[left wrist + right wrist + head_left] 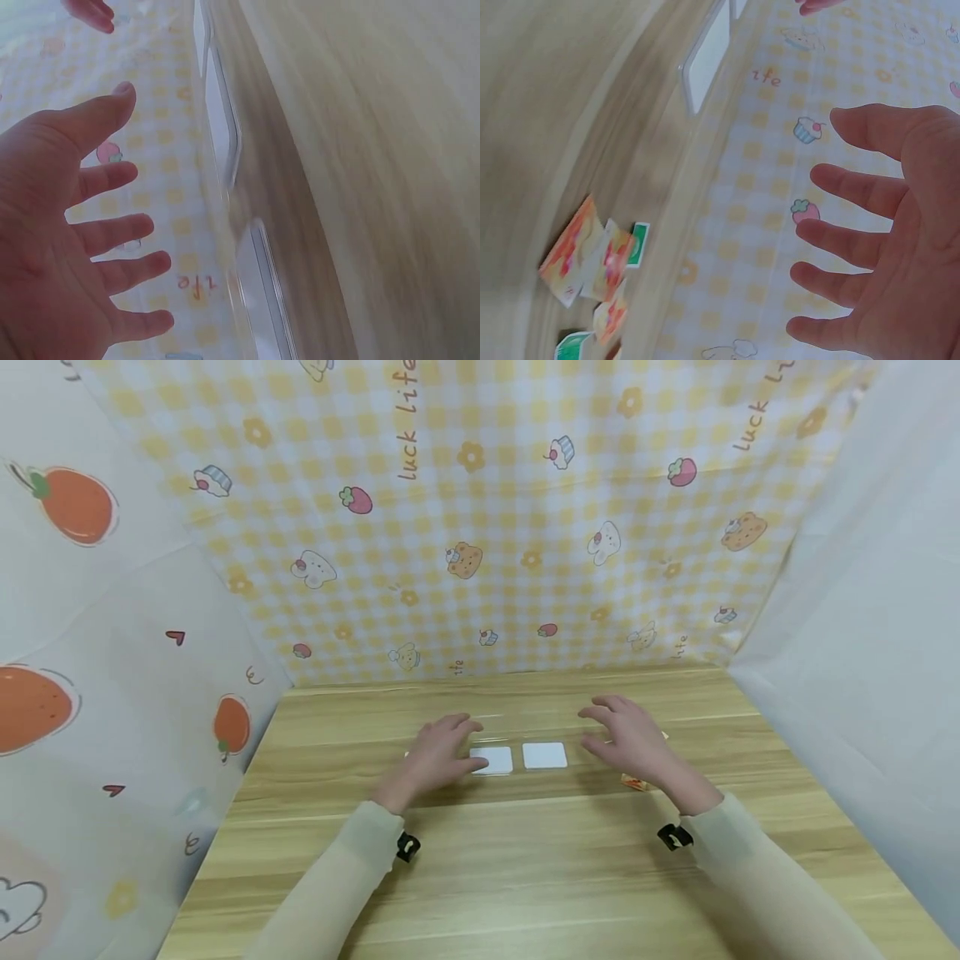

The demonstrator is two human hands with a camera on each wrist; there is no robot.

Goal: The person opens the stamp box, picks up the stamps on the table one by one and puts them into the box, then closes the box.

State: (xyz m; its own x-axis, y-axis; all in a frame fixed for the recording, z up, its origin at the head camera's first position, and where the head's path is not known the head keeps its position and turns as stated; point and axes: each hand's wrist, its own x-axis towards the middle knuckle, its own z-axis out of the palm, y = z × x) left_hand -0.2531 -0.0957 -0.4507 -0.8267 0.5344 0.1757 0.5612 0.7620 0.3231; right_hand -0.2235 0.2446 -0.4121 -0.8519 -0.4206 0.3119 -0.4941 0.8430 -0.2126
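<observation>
- White rectangular panels with clear rims lie in a row across the wood-grain surface (480, 877), nearer its back edge than its front: the left panel (257, 300), the middle panel (498, 760) and the right panel (545, 755).
- The left hand (442, 752) has its fingers spread and slightly bent around an unfilled grasp; in the head view it covers most of the left panel, and its thumb overlaps the middle one. Whether it touches either, I cannot tell.
- The right hand (630, 739), its fingers likewise spread and holding nothing, is between the right panel and the right edge of the surface, apart from that panel.
- Orange-printed pieces (570, 251) lie loosely clustered by the right hand, toward the surface's right edge, with a green-and-white piece (638, 245) on the cluster's back-edge side.
- Yellow-checked cloth (465, 510) hangs along the back edge.
</observation>
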